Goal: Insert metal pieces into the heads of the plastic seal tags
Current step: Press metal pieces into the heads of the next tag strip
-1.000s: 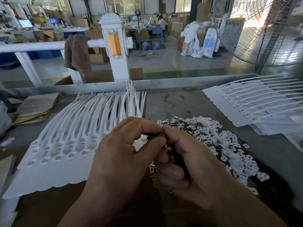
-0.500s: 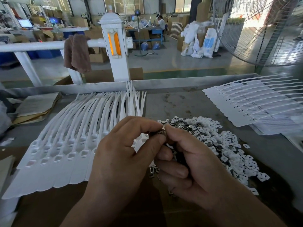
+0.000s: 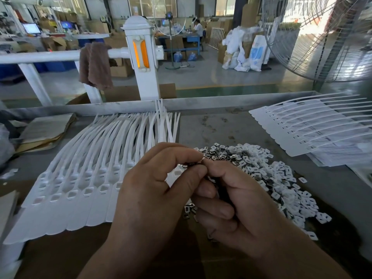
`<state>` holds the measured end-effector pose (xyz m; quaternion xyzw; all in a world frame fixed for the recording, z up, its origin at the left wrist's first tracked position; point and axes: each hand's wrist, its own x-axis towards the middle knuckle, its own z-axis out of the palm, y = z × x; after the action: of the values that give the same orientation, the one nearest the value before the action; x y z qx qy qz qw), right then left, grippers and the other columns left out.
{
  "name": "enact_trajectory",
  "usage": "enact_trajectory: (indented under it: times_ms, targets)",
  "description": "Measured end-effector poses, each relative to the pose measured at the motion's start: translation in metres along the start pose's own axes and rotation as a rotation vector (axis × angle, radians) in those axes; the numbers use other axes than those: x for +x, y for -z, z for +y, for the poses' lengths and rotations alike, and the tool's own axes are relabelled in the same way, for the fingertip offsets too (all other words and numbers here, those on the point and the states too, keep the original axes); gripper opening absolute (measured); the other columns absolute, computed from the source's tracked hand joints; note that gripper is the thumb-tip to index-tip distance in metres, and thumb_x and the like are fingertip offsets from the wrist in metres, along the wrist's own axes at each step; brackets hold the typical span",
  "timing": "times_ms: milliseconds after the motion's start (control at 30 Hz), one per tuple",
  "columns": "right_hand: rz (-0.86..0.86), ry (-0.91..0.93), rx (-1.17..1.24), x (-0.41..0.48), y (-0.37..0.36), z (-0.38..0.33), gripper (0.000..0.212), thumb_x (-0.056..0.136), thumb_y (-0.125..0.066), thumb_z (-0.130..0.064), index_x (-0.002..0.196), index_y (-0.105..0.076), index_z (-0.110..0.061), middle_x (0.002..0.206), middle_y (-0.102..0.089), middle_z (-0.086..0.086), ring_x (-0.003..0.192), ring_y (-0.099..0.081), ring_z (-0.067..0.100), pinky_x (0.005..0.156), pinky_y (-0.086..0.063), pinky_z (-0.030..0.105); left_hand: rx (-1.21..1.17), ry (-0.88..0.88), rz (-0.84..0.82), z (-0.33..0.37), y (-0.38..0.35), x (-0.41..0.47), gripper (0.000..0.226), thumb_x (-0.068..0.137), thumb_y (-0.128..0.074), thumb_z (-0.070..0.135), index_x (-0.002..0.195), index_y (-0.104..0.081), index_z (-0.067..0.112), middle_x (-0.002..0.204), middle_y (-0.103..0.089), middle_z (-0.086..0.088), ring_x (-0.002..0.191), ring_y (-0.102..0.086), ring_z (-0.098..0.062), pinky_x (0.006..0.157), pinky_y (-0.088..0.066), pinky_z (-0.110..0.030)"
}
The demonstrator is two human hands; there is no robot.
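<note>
The left hand and right hand meet above the middle of the desk, thumb and forefinger of each pinched on one small dark metal piece held between the fingertips. The right hand's other fingers are curled in. Something dark sits in its palm, probably spare pieces, though I cannot tell for sure. A few loose metal pieces lie on the desk right under the hands. The row of seal tags starts just left of the pinch and is partly hidden behind the left hand. Their long axes run from the near edge toward the far edge, the thin tails converging at the far rim, and the square open heads line up on the near side. The left hand is therefore the nearer one, and the piece likely has to travel left and down into a socket. The tags are white, flat and overlapped like shingles. Toward the right edge, touching the right hand's far side, spreads a heap of inserts, white and bare metal mixed. A second row of tags lies at the far right corner.
</note>
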<state>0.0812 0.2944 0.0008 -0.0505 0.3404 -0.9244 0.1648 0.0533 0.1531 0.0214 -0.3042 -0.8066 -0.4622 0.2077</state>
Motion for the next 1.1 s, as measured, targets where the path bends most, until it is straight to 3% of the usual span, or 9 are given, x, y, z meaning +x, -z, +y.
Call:
enact_trajectory:
  times_ms: [133,267,400,533,700,833,967,1100]
  targets:
    - [0.041,0.02,-0.019,0.001,-0.001,-0.001,0.025,0.088,-0.058,-0.028,0.067,-0.065,-0.015,0.053,-0.052,-0.005,0.031,-0.038,0.003,0.028,-0.025,0.016,0.038,-0.03,-0.023,-0.002,0.002,0.0,0.023,0.087,-0.052,0.038,0.103,-0.07,0.035,0.103,-0.062,0.028,0.101,-0.054,0.018,0.08,-0.034,0.004]
    - [0.11,0.037,-0.112,-0.001,-0.007,-0.002,0.028,0.089,-0.054,-0.028,0.065,-0.063,-0.016,0.046,-0.049,-0.006,0.029,-0.033,0.003,0.029,-0.02,0.015,0.095,0.006,-0.033,-0.002,0.004,0.0,0.027,0.089,-0.051,0.042,0.106,-0.07,0.036,0.1,-0.059,0.025,0.097,-0.054,0.016,0.077,-0.034,0.004]
    - [0.144,0.066,-0.196,-0.002,-0.011,-0.003,0.027,0.09,-0.052,-0.027,0.066,-0.058,-0.015,0.045,-0.048,-0.007,0.03,-0.029,0.004,0.03,-0.019,0.015,0.107,0.048,-0.055,-0.001,0.007,0.002,0.016,0.088,-0.062,0.045,0.102,-0.069,0.042,0.091,-0.062,0.024,0.092,-0.055,0.015,0.074,-0.035,0.004]
    - [0.156,0.08,-0.232,-0.003,-0.01,-0.003,0.03,0.096,-0.045,-0.021,0.069,-0.054,-0.013,0.045,-0.047,-0.006,0.03,-0.029,0.004,0.029,-0.021,0.014,0.035,0.143,-0.042,0.002,0.011,0.004,0.023,0.07,-0.052,0.058,0.086,-0.066,0.05,0.094,-0.062,0.035,0.087,-0.056,0.019,0.068,-0.035,0.005]
    - [0.153,0.071,-0.249,-0.002,-0.009,-0.003,0.023,0.095,-0.047,-0.019,0.073,-0.051,-0.01,0.045,-0.047,-0.006,0.03,-0.029,0.004,0.03,-0.021,0.014,0.073,0.121,-0.121,0.002,0.016,0.004,0.02,0.07,-0.051,0.058,0.081,-0.066,0.05,0.092,-0.061,0.036,0.087,-0.056,0.019,0.069,-0.035,0.005]
    - [0.164,0.064,-0.214,-0.002,-0.005,-0.003,0.014,0.084,-0.059,-0.024,0.078,-0.064,-0.012,0.057,-0.048,-0.002,0.032,-0.03,0.005,0.03,-0.022,0.014,0.139,0.128,-0.108,-0.005,0.028,0.009,0.02,0.069,-0.046,0.061,0.078,-0.061,0.052,0.09,-0.06,0.038,0.087,-0.053,0.022,0.068,-0.032,0.007]
    - [0.262,0.088,-0.139,0.002,0.004,-0.006,0.011,0.08,-0.06,-0.023,0.077,-0.064,-0.013,0.058,-0.045,-0.002,0.033,-0.03,0.006,0.029,-0.02,0.016,0.308,0.161,-0.112,-0.02,0.045,0.015,0.006,0.077,-0.054,0.054,0.08,-0.058,0.05,0.074,-0.061,0.028,0.087,-0.049,0.023,0.054,-0.037,-0.005]
    - [0.408,0.052,-0.135,0.009,0.015,-0.004,0.01,0.086,-0.058,-0.019,0.079,-0.06,-0.012,0.058,-0.045,-0.001,0.034,-0.029,0.007,0.029,-0.019,0.016,0.389,0.168,-0.164,-0.03,0.043,0.014,0.004,0.079,-0.058,0.046,0.081,-0.057,0.049,0.077,-0.057,0.028,0.089,-0.049,0.02,0.06,-0.03,-0.007]
